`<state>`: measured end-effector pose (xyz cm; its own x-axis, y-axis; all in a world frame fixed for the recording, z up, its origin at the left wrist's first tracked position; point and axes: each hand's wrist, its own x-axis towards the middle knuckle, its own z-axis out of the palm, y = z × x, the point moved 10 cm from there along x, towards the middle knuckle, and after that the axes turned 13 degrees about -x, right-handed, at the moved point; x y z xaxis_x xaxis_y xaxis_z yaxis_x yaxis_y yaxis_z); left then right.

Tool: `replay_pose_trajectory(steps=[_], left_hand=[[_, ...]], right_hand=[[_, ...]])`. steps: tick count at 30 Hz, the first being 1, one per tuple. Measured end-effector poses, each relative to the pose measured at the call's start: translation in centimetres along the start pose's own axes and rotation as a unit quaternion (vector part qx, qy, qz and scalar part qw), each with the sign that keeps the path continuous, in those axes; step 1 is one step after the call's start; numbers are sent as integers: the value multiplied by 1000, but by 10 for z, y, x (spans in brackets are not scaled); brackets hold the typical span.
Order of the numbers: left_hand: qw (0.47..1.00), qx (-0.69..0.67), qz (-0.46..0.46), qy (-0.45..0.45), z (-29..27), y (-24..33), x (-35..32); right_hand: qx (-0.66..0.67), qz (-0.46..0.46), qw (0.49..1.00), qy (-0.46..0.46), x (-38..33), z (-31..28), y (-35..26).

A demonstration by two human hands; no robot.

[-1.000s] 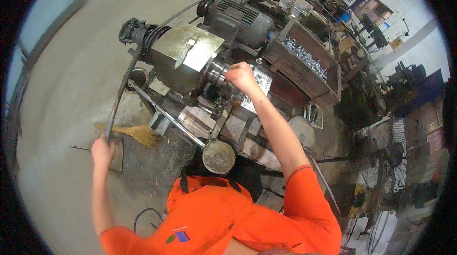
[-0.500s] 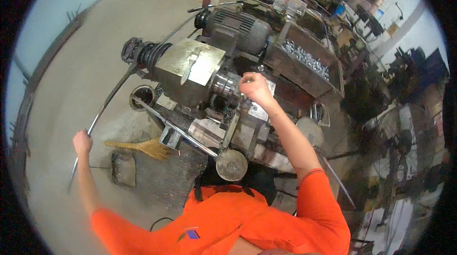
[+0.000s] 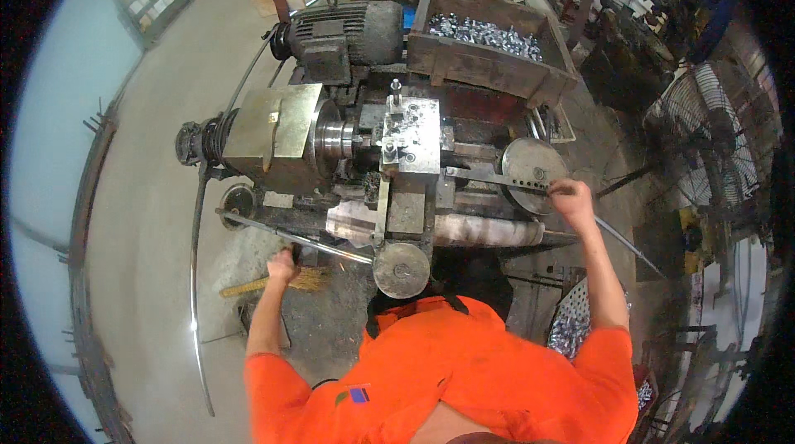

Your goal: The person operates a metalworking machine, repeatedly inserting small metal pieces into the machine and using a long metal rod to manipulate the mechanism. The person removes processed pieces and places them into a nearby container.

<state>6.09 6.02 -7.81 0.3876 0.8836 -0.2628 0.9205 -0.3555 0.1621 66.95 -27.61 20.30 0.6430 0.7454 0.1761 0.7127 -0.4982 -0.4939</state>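
Note:
I stand in orange work clothes over a metal lathe (image 3: 273, 137). My left hand (image 3: 284, 264) is closed around a long steel lever rod (image 3: 331, 247) that runs along the front of the machine, just above a straw broom (image 3: 257, 284). My right hand (image 3: 570, 195) grips the handle at the rim of a round grey handwheel (image 3: 530, 162) at the lathe's right end. Between my hands lie the chuck (image 3: 331, 133), the square tool post (image 3: 410, 133) and a smaller front handwheel (image 3: 402, 270).
Behind the lathe stand an electric motor (image 3: 348, 34) and a wooden crate (image 3: 489, 71) filled with shiny metal parts. A long bent bar (image 3: 195, 278) hangs off the left end. A wire-guard fan (image 3: 704, 129) stands right; a bin of metal pieces (image 3: 571, 324) sits by my right elbow.
My left hand has let go of the long thin bar out at the left and come in to the lever rod. My right hand left the chuck area and went to the right handwheel.

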Motion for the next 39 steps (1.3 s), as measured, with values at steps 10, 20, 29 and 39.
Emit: replay_pose_trajectory(steps=[10,20,29,39], left_hand=[[972,-211,-68,72,-101,-14,-22],[705,-679,-147,140,-143,2,-21],[724,-649,-158,169,-135,11,-11],[746,-630,-183,117,-130,2,-7]], right_hand=[[-467,198,862,-7,-83,-55,227],[-390,256,881,-76,-176,-21,218],[-42,271,962,12,-237,23,117],[-106,276,955,-26,-242,31,110]])
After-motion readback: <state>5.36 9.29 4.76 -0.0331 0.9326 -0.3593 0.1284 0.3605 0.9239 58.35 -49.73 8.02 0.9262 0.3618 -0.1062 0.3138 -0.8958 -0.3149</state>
